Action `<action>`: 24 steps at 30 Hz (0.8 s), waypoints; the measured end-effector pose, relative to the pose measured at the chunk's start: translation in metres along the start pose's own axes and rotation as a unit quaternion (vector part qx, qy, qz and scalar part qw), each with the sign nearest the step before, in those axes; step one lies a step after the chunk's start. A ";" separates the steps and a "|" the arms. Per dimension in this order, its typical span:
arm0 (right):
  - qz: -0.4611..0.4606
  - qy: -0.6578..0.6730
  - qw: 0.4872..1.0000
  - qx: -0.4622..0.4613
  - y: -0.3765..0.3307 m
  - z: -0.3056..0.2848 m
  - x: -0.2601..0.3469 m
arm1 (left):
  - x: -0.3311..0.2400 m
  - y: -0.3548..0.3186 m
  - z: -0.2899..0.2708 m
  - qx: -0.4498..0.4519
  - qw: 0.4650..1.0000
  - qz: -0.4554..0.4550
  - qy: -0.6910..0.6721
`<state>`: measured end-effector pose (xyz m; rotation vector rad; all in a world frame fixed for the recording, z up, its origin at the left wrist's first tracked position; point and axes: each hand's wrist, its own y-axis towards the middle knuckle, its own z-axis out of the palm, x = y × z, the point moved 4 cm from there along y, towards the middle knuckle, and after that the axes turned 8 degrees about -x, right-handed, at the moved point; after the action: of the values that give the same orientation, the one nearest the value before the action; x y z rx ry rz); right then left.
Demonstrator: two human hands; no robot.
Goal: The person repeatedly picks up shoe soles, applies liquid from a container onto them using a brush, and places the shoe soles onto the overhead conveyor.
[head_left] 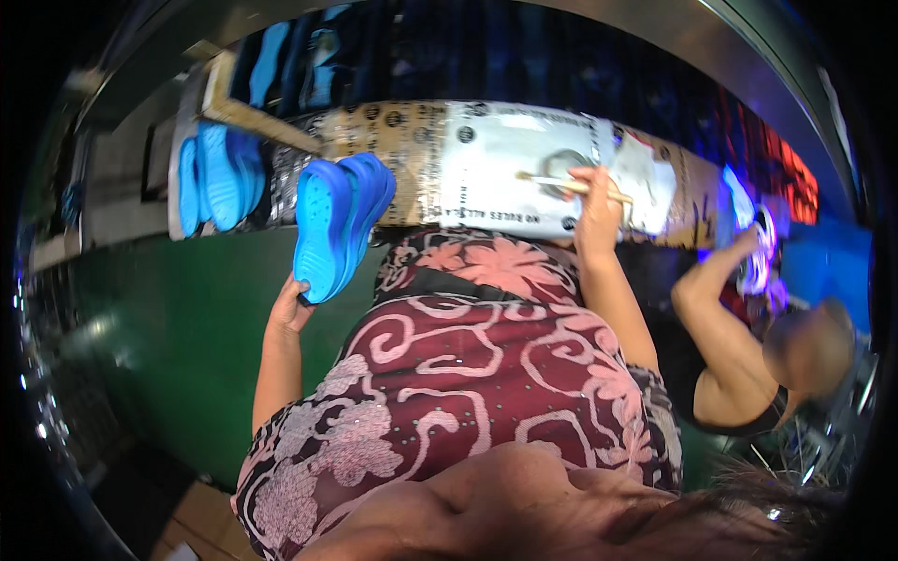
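Note:
At the left, my left hand is closed round the lower end of several bright blue shoe soles. They are held together and upright, with small holes dotting the front one. My right hand grips a thin pale-handled brush between thumb and fingers. The brush lies nearly level above a white sheet, its bristle tip pointing left. Behind the brush, a grey round shape, perhaps a dish, is partly covered by my fingers.
More blue soles stand at the bench's left end, beside a wooden bar. Beyond the taped cardboard, a dark belt-like surface carries blue soles. On the right another person's arm reaches towards glowing purple-lit pieces, near a blue box.

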<state>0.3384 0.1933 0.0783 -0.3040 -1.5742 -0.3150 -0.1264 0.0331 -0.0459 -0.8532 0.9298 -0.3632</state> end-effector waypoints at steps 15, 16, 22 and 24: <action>0.038 0.007 0.998 -0.053 0.022 -0.111 -0.038 | 0.001 0.027 0.223 -0.114 0.683 0.458 0.558; 0.022 -0.029 0.998 -0.057 0.024 -0.110 -0.036 | -0.004 0.030 0.224 -0.086 0.718 0.465 0.511; -0.037 -0.136 0.990 -0.010 0.033 -0.084 -0.038 | -0.021 0.053 0.205 -0.019 0.811 0.312 0.494; -0.105 -0.193 0.976 -0.002 0.039 -0.076 -0.038 | -0.023 0.060 0.192 -0.025 0.790 0.333 0.514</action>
<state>0.4245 0.2006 0.0430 -0.2079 -1.9952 -0.4423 0.0132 0.1776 -0.0191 -0.2523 2.1890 -0.1544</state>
